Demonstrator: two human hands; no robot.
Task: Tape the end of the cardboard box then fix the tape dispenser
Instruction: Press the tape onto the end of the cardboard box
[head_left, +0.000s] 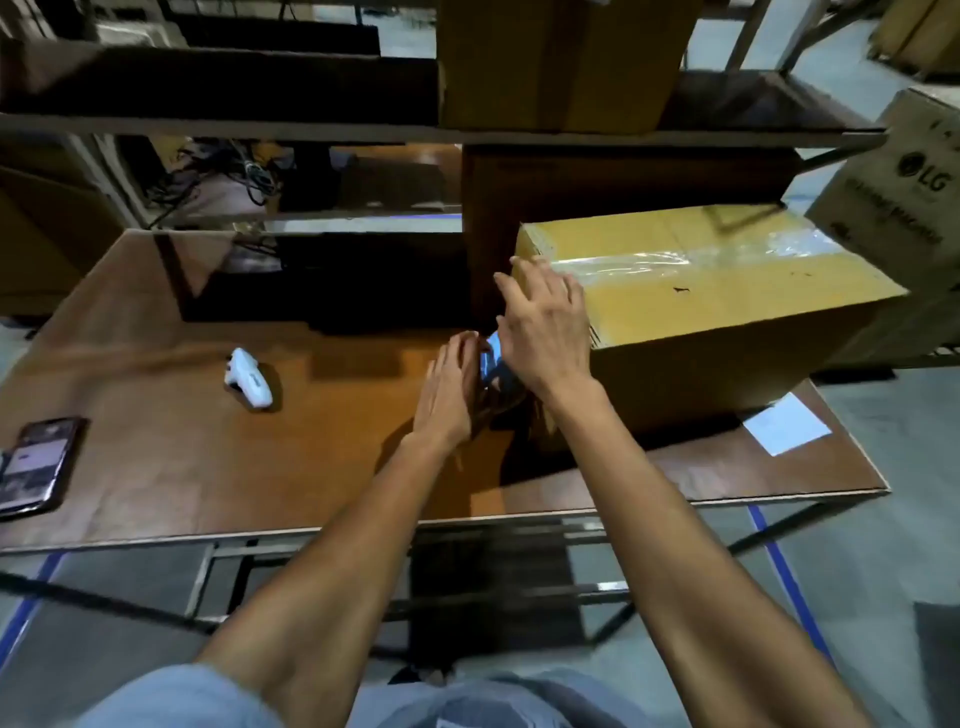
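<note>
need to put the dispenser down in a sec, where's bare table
Bare table lies between the white handheld device, the phone and the left hand. It is crowded at the cardboard box, where both hands work.

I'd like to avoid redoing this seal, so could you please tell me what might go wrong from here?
1. The tape dispenser is mostly hidden between the left hand and right hand; a cutting edge, if it has one, could nick the fingers.
2. The clear tape on the cardboard box already looks wrinkled, so the end piece may crease too.
3. The box sits near the table edge; hard pressing might shift it.
</note>
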